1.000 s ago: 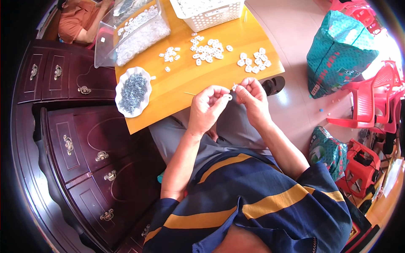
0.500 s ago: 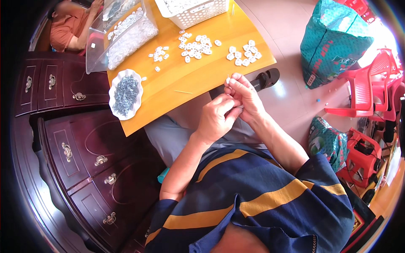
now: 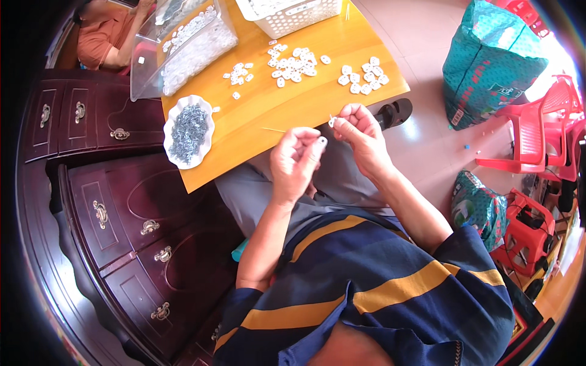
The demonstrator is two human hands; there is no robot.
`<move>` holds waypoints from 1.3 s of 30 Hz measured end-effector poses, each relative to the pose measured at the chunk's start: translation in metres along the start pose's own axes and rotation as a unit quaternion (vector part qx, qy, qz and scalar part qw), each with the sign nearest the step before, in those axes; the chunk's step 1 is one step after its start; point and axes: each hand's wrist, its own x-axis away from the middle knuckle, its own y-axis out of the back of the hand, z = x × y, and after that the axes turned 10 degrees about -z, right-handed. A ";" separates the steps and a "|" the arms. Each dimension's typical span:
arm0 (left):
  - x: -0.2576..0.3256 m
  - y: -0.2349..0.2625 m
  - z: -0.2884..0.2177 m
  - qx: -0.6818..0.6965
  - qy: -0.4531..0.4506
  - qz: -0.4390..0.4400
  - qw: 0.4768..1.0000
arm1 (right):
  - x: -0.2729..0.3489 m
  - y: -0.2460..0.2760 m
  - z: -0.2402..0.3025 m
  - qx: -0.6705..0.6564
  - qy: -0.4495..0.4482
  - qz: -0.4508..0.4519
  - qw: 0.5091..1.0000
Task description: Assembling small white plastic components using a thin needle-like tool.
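Above my lap, at the table's near edge, my left hand (image 3: pixel 292 166) pinches a small white plastic piece with a dark hole (image 3: pixel 323 141) between thumb and fingertips. A little to its right, my right hand (image 3: pixel 367 145) grips another small white piece (image 3: pixel 332 122), from which a thin tip sticks up; its exact kind is too small to make out. The two hands are apart. Beyond them on the yellow table (image 3: pixel 244 146) lie a middle pile of white oval pieces (image 3: pixel 295 67), a right-hand group of white pieces (image 3: pixel 364 77) and a smaller left-hand group (image 3: pixel 238 74).
A scalloped white dish (image 3: pixel 209 117) holds many small grey metal pieces. Behind stand a clear plastic bin (image 3: pixel 145 82) and a white perforated basket (image 3: pixel 302 23). A thin stick (image 3: pixel 273 129) lies nearby. Dark drawers (image 3: pixel 116 201) flank the left; another person (image 3: pixel 101 39) sits far left.
My hands have come apart: the left has drawn away to the left with a white piece showing at its fingertips. The whole view has shifted slightly.
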 end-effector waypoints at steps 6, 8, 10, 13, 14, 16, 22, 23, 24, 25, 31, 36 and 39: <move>-0.015 0.022 -0.006 -0.002 -0.037 -0.039 0.999 | 0.007 -0.005 -0.002 0.077 0.041 0.058 0.995; -0.016 0.023 -0.006 -0.001 -0.044 -0.037 0.998 | 0.008 -0.006 -0.004 0.098 0.038 0.077 0.991; -0.016 0.023 -0.005 -0.016 -0.044 -0.041 0.998 | 0.009 -0.007 -0.005 0.098 0.031 0.078 0.992; -0.016 0.022 -0.002 -0.022 -0.041 -0.038 0.998 | 0.010 -0.006 -0.007 0.104 0.022 0.082 0.991; -0.016 0.021 -0.001 -0.021 -0.040 -0.038 0.998 | 0.010 -0.006 -0.008 0.110 0.019 0.084 0.990; -0.016 0.020 -0.001 -0.028 -0.044 -0.029 0.998 | 0.010 -0.005 -0.008 0.116 0.018 0.087 0.989; -0.015 0.019 0.002 -0.029 -0.047 -0.016 0.998 | 0.011 -0.005 -0.008 0.125 0.020 0.088 0.988; -0.016 0.019 0.003 -0.029 -0.047 -0.016 0.998 | 0.011 -0.005 -0.008 0.127 0.019 0.087 0.988; -0.016 0.018 0.003 -0.030 -0.055 -0.018 0.998 | 0.011 -0.005 -0.008 0.128 0.020 0.087 0.988; -0.016 0.017 0.004 -0.031 -0.062 -0.020 0.997 | 0.010 -0.004 -0.008 0.127 0.022 0.088 0.988; -0.016 0.015 0.004 -0.027 -0.063 -0.019 0.997 | 0.010 -0.004 -0.009 0.126 0.026 0.089 0.988; -0.015 0.015 0.004 -0.035 -0.060 -0.022 0.997 | 0.011 -0.005 -0.009 0.124 0.022 0.089 0.988; -0.015 0.015 0.005 -0.064 -0.083 -0.020 0.994 | 0.011 -0.006 -0.009 0.133 0.035 0.081 0.987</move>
